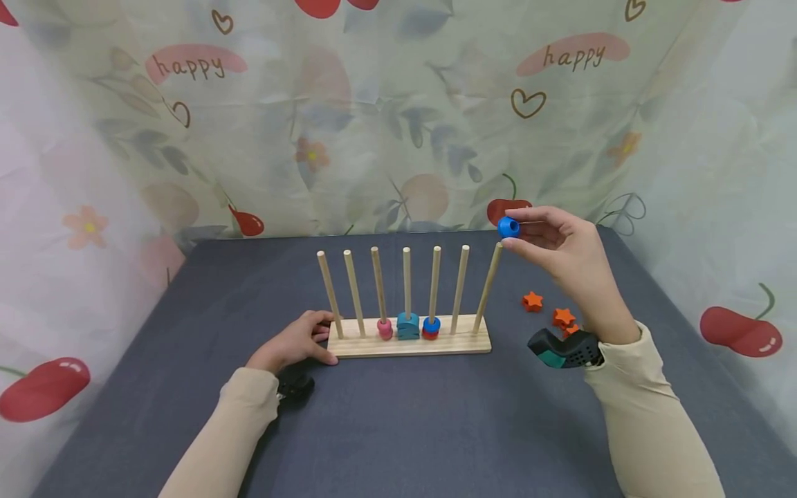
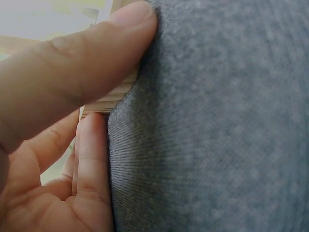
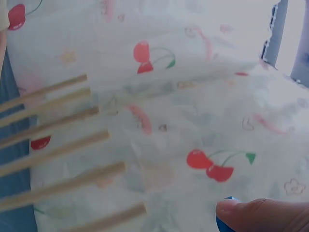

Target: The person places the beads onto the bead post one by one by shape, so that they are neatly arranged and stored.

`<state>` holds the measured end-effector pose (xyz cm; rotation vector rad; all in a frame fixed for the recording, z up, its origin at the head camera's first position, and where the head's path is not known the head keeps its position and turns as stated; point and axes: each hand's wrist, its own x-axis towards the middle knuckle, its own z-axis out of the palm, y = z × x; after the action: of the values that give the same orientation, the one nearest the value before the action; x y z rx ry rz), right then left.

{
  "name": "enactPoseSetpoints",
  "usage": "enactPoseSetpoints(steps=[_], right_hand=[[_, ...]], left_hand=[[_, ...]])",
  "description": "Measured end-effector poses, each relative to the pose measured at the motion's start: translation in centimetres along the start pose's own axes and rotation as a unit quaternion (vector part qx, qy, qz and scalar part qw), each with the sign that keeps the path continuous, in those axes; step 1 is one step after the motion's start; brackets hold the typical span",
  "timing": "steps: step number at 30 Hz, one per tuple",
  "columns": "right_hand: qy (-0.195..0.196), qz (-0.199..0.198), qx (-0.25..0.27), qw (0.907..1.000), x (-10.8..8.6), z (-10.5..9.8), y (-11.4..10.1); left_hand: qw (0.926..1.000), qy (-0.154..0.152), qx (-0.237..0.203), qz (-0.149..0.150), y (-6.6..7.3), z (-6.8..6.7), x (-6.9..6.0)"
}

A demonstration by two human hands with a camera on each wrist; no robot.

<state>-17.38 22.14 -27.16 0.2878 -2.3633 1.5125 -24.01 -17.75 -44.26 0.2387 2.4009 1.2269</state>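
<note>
I saw the right hand pinch a blue bead between thumb and fingertips, just by the tip of the rightmost of 7 pegs; the left hand gripped the wooden base at its left end, thumb at the front corner, fingers bent.

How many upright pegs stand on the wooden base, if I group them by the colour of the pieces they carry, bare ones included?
Pink-loaded peg: 1
Teal-loaded peg: 1
Blue-and-red-loaded peg: 1
Bare pegs: 4
Total: 7
</note>
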Motion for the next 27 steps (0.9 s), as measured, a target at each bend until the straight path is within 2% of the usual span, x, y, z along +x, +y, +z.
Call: enactPoseSetpoints(steps=[6, 13, 20, 27], right_hand=[[-0.003, -0.040, 0.029, 0.9988, -0.1, 1.6, -1.4], [-0.016, -0.072, 0.035, 0.9967, 0.0, 3.7, -2.0], [-0.024, -0.103, 0.031, 0.9939, 0.3, 5.8, -1.4], [-0.004, -0.149, -0.001, 0.9889, 0.6, 7.5, 0.1]], left_hand=[[1.0000, -0.003, 0.000, 0.002, 0.0, -0.1, 0.0], [1.0000, -0.005, -0.006, -0.002, 0.2, -0.1, -0.2], [1.0000, -0.004, 0.000, -0.008, 0.2, -0.2, 0.0], [1.0000, -0.005, -0.002, -0.001, 0.1, -0.1, -0.1]])
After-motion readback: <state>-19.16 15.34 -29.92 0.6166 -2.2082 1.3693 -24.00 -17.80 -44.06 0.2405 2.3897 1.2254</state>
